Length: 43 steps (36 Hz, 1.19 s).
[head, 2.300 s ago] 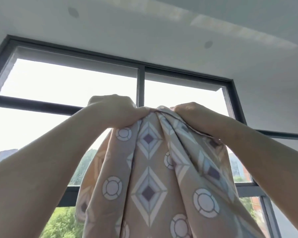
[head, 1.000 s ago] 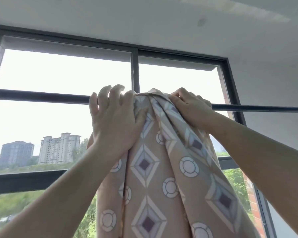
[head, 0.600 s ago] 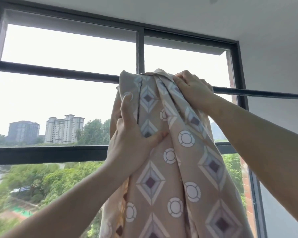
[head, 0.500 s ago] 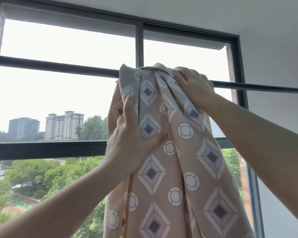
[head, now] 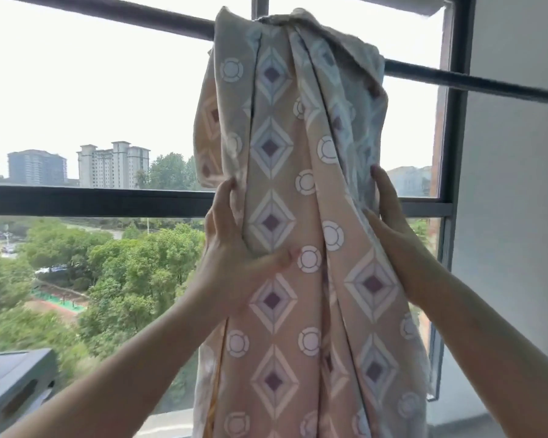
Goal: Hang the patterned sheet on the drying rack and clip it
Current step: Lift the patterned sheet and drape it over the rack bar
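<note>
The patterned sheet [head: 285,191], beige with diamonds and rings, hangs bunched in folds over the dark drying rod [head: 475,81] in front of the window. My left hand [head: 234,257] grips the sheet's left fold at mid height, thumb across the front and fingers behind the cloth. My right hand [head: 391,226] holds the right edge at about the same height; its fingers point up along the cloth and its thumb is hidden by the fabric. No clip is in view.
A large window with a dark frame [head: 456,153] and a horizontal bar [head: 92,202] stands behind the rod. A white wall [head: 519,216] is on the right. A grey box-like object [head: 13,384] sits at the lower left.
Both hands have slid down from the rod to the sheet's middle. The right hand left the top of the rod. The view has tilted down, and the sheet stays draped over the rod.
</note>
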Motion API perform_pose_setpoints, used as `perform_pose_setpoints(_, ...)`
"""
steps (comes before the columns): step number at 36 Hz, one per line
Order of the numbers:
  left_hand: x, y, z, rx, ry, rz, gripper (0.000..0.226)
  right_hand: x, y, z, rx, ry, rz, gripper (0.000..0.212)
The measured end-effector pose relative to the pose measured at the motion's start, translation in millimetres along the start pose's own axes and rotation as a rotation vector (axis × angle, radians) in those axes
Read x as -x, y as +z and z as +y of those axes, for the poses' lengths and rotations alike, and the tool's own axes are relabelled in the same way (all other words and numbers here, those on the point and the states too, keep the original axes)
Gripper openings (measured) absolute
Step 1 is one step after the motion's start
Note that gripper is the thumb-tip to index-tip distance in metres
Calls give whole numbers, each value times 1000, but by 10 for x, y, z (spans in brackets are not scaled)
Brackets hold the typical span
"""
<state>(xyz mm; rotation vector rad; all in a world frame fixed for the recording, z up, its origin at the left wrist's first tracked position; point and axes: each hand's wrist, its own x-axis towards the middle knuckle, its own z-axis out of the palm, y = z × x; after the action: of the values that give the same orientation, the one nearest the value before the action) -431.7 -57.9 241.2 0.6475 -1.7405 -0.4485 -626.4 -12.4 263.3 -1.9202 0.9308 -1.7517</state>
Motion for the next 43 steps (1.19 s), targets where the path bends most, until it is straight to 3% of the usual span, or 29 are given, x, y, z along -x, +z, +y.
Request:
perform_pose_setpoints(6,186,113,-224,167,-110,-33,112,468,-8,283,-30,75,-31,119)
perform_pose_setpoints(11,452,205,-364,305,-208,-9,109,808,-29,309,-282,205,-31,126)
perform_pose_setpoints(15,628,264,-456,370,-244,-60,110,930,-4,424,-144,248,-74,135)
perform_pose_setpoints(18,677,262,-524,373,-244,-121,88,979,60,648,-87,325,-42,113)
perform_pose_setpoints(25,831,258,-603,335,-370,-256,128,1140,183,896,-90,452,47,88)
perform_pose_setpoints(28,836,290,-613,276,-365,-194,102,1114,300,876,-84,463,50,75)
perform_pose_setpoints(31,813,318,-641,257,-403,-93,72,1063,373,765,-95,460,40,27)
perform_pose_setpoints(34,778,329,-563,230,-367,10,49,997,369,666,-48,452,82,9)
perform_pose_setpoints(38,581,263,-364,179,-268,107,23,810,349,439,-38,366,161,9)
perform_pose_setpoints(40,414,194,-215,130,-171,129,19,659,318,290,-96,271,191,22)
perform_pose_setpoints(43,132,71,58,90,-32,157,16,392,254,25,-145,153,243,21)
